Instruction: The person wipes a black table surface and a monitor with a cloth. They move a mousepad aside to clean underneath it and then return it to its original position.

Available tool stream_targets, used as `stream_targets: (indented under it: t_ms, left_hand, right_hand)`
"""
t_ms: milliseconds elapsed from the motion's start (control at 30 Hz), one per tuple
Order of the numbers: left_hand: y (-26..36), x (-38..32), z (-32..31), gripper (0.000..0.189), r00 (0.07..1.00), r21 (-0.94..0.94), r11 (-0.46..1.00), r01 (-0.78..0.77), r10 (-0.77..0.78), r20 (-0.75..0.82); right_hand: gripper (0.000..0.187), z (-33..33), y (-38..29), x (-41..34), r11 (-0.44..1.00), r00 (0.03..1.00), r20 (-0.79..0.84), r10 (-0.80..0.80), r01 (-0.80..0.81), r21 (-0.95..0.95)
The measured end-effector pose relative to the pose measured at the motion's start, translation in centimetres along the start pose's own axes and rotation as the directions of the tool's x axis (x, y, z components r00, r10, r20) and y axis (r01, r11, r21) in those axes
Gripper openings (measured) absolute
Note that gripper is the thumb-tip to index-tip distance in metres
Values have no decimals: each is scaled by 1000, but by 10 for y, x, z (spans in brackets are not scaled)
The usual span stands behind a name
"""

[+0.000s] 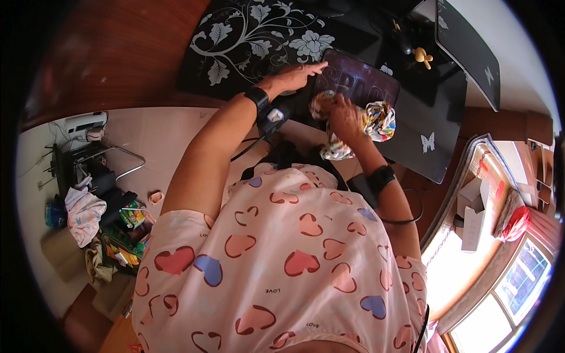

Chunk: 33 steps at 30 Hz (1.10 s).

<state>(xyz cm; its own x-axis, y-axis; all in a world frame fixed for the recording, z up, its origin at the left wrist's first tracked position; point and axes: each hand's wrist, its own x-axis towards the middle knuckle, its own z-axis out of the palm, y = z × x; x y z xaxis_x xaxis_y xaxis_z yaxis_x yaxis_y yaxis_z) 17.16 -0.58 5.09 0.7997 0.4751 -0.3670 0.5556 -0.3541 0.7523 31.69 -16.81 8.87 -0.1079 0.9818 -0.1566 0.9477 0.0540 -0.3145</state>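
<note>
A crumpled, multicoloured patterned cloth (380,120) is bunched under my right hand (346,119), over the near edge of a dark mouse pad (357,77) with large lettering. Some of the cloth hangs past the edge of the black glossy tabletop (423,119). My left hand (293,79) holds nothing; its fingers stretch out, with the tips at the pad's left edge. Below that hand lies a black surface with a white flower and leaf pattern (260,31). Black bands are around both wrists.
At the back right are a monitor (468,48) and a small yellow figure (422,57). A reddish-brown wooden surface (123,57) lies to the left. Bags and clothes (86,216) are piled at the far left. An open white box (474,216) stands by the window at right.
</note>
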Motion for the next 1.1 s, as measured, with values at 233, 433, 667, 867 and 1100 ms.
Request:
stream_targets:
  t_ms: [233, 433, 667, 867, 1100]
  left_hand:
    - [10, 16, -12, 85, 997, 327, 944, 35, -54, 51]
    - [10, 17, -14, 78, 1000, 489, 872, -1, 14, -22]
    - [10, 15, -13, 76, 1000, 481, 877, 27, -29, -4]
    - [11, 12, -9, 69, 1000, 451, 892, 28, -30, -3]
    - [5, 8, 1, 85, 995, 558, 824, -97, 69, 72]
  right_hand:
    - [40, 0, 2, 58, 989, 994, -69, 83, -90, -115]
    - [46, 22, -6, 33, 998, 999, -39, -31, 28, -55]
    - [48, 6, -2, -35, 995, 993, 103, -58, 66, -75]
    - [46, -30, -9, -35, 987, 995, 75, 59, -47, -157]
    - [52, 16, -21, 0, 991, 1000, 9, -12, 14, -130]
